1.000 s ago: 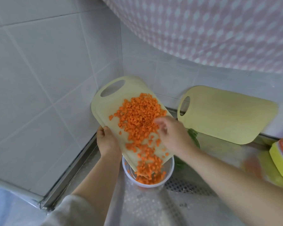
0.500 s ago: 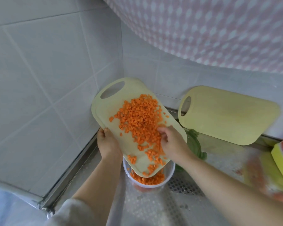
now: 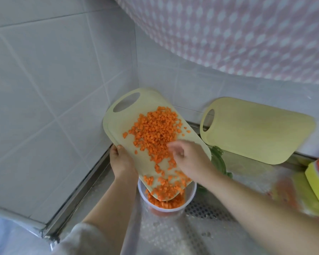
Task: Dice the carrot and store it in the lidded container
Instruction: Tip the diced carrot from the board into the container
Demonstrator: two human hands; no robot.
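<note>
Carrot bits (image 3: pixel 155 133) are all cut, and some lie in the round container (image 3: pixel 190 197) at the bottom middle. Most sit on the tilted board (image 3: pixel 116 129) above it, and the green lid (image 3: pixel 217 155) is off. The left hand (image 3: pixel 122 161) grips the board's left edge; the right hand (image 3: pixel 190 159), fingers loose and blurry, touches the bits.

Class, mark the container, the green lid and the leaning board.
container (image 3: pixel 191 194), head view, right wall
green lid (image 3: pixel 218 161), head view, exposed edge
leaning board (image 3: pixel 256 129), head view, bare middle
</note>
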